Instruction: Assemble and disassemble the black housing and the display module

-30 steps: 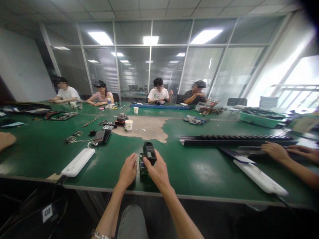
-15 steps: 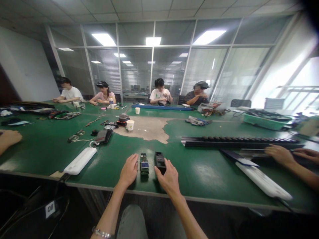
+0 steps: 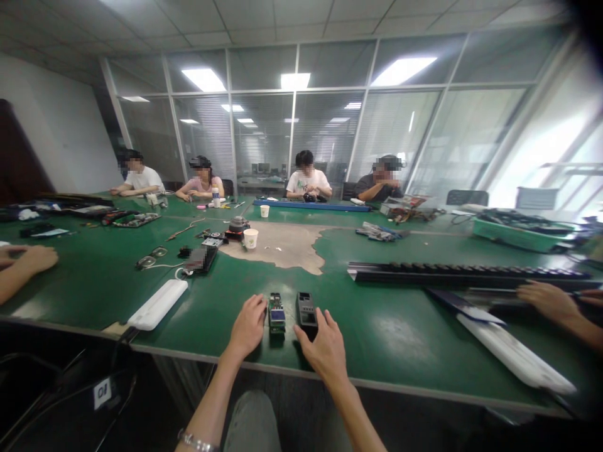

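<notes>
A small green circuit board with a blue part (image 3: 277, 312) lies on the green table (image 3: 211, 314) near its front edge. Just right of it lies a black plastic housing (image 3: 305, 307). My left hand (image 3: 248, 326) rests on the table against the board's left side, fingers together and stretched forward. On the other side, my right hand (image 3: 325, 346) lies flat with fingers spread, its fingertips at the near end of the black housing. Neither hand grips anything.
A white power strip (image 3: 157, 304) lies at the front left, another white strip (image 3: 516, 358) at the front right. A long black rail (image 3: 466, 275) lies to the right, by a co-worker's hand (image 3: 549, 300). Another person's hand (image 3: 35, 257) rests at left. Paper cups (image 3: 250, 238) and several seated people are further back.
My right hand carried the black housing off the circuit board, set it down to the board's right and let go. The camera view has drifted slightly.
</notes>
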The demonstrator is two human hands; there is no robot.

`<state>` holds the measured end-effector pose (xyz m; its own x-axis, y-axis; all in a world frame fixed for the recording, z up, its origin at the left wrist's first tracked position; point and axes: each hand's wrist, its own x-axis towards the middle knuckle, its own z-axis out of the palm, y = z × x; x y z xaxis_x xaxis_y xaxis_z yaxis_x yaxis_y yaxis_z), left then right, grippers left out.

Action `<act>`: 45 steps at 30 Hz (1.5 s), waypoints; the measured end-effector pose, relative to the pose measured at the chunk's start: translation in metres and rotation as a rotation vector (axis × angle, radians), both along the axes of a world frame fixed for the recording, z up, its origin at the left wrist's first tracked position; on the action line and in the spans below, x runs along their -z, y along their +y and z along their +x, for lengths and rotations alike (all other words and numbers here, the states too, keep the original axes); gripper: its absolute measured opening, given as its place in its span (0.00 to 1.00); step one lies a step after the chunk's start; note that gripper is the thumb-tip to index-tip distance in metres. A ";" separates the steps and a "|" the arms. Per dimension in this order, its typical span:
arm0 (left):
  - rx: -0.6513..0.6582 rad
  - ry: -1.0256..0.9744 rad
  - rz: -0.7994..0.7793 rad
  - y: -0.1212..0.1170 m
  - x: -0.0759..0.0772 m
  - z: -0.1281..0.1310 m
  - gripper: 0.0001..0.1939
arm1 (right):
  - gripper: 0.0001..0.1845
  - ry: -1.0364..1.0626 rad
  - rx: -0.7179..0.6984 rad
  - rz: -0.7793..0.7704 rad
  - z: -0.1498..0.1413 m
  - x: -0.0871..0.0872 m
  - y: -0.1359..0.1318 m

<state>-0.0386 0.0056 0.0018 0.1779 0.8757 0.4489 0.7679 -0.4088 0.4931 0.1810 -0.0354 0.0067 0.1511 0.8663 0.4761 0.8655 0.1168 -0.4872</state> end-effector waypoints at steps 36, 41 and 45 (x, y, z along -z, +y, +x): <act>0.040 -0.033 0.007 0.005 0.009 -0.002 0.26 | 0.29 0.031 -0.072 -0.150 -0.075 -0.059 -0.005; 0.041 -0.039 -0.007 0.006 0.007 -0.002 0.25 | 0.37 0.035 -0.064 -0.132 -0.075 -0.029 -0.010; 0.035 -0.073 0.002 0.006 0.010 -0.003 0.25 | 0.39 0.060 -0.078 -0.085 -0.075 -0.014 -0.010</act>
